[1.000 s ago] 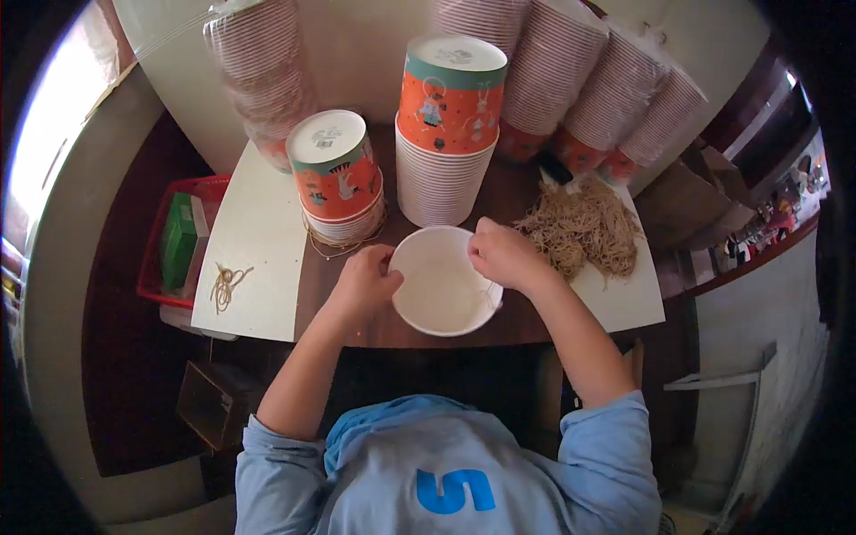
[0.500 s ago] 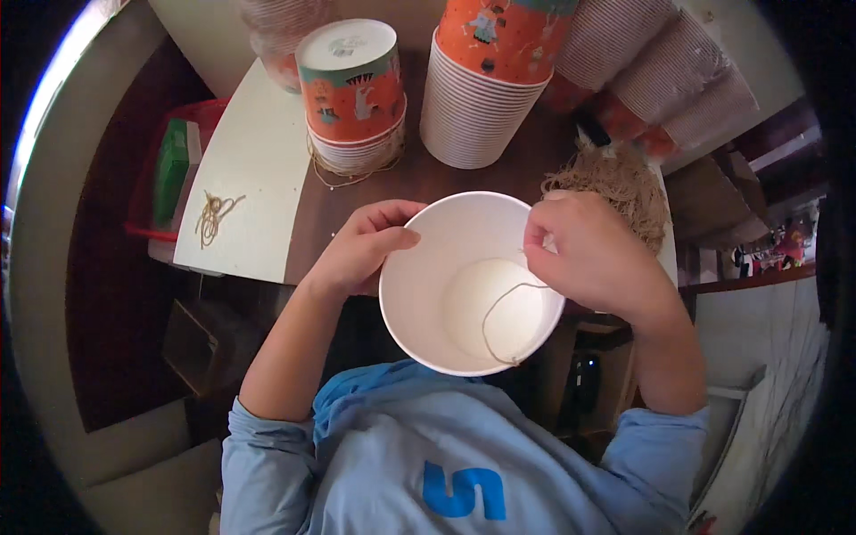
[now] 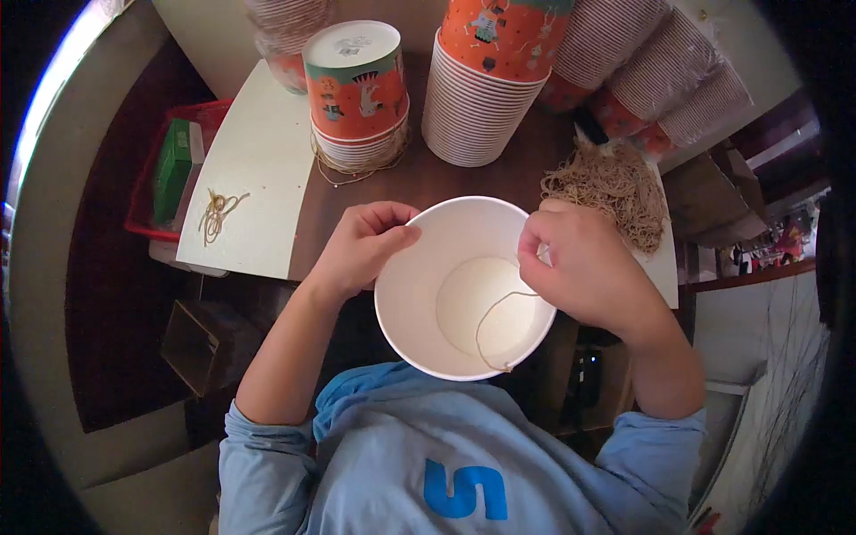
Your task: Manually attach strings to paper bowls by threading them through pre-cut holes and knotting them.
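Far to the left of the grip, I see a blown-out white strip (image 3: 64,71) fringed with blue; the room is otherwise dim. Soft light fills the cup (image 3: 415,285), palest on its floor, while deep shadow lies beneath the grip. Left hand (image 3: 361,245) and right hand (image 3: 578,259) look fairly sharp; the table (image 3: 254,169) edge bows, and black swallows the corners.

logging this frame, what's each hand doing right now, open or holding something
Left hand: closed, holding the white paper bucket by its rim.
Right hand: closed at the opposite rim, apparently pinching the thin cord.
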A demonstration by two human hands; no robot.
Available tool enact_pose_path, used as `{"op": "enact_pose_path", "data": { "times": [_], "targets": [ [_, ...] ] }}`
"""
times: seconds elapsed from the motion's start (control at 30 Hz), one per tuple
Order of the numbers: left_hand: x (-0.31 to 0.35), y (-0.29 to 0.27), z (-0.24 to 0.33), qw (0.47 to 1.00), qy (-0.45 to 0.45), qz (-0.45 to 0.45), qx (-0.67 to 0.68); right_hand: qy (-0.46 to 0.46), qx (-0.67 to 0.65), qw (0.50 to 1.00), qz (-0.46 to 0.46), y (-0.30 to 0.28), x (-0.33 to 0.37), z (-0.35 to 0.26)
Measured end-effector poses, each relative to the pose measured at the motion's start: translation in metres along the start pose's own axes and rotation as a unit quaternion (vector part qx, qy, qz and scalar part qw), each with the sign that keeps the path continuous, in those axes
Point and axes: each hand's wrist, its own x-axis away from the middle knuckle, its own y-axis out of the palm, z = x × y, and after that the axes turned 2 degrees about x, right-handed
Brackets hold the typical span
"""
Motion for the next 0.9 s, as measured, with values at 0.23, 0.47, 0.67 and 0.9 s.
{"op": "enact_pose_path", "data": {
  "times": [0.23,0.47,0.67,0.9],
  "targets": [
    [0.004,0.01,0.007,0.995,0.025,0.031,-0.09,-0.006,-0.038,0.999,0.03,0.014,0.006,0.006],
    [0.0,0.024,0.008,0.934,0.054,0.127,-0.33,-0.012,-0.04,0.997,0.068,0.035,0.004,0.017],
    [-0.005,0.02,-0.006,0.909,0.136,0.125,-0.373,-0.024,-0.037,0.995,0.093,0.05,-0.008,0.035],
    [-0.008,0.018,-0.003,0.91,0.078,0.148,-0.38,-0.059,-0.075,0.99,0.105,0.077,-0.033,0.067]
  ]
}}
